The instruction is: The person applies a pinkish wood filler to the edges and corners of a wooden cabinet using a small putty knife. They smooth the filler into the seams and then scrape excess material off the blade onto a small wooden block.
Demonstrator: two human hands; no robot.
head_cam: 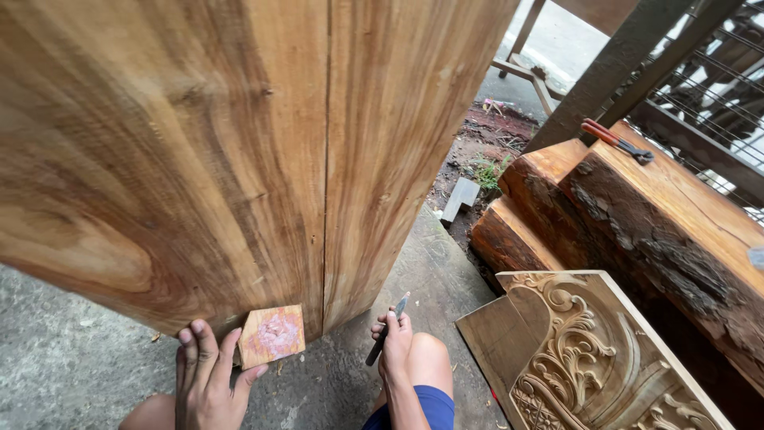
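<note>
Head view, one frame. Left hand (205,381): fingers spread and slightly bent, holding nothing, fingertips at the lower edge of the large upright wooden panel (231,151); its index finger lies just beside a small square wooden block (272,334) with a pinkish worn face, which leans against the panel's foot. Right hand (395,344): fingers closed around a slim dark tool (387,333), likely a chisel or pencil, though the tip is too small to tell; the hand rests over the bent right knee. Panel: two broad boards joined at a vertical seam, reddish-brown grain, standing on the concrete floor (72,358). To the right, lying flat: a carved wooden piece (589,350) with scrolling leaf relief. Behind it: stacked rough timber beams (660,215), with red-handled pliers (617,142) on top. Small grey block (460,197) on the ground beyond.
</note>
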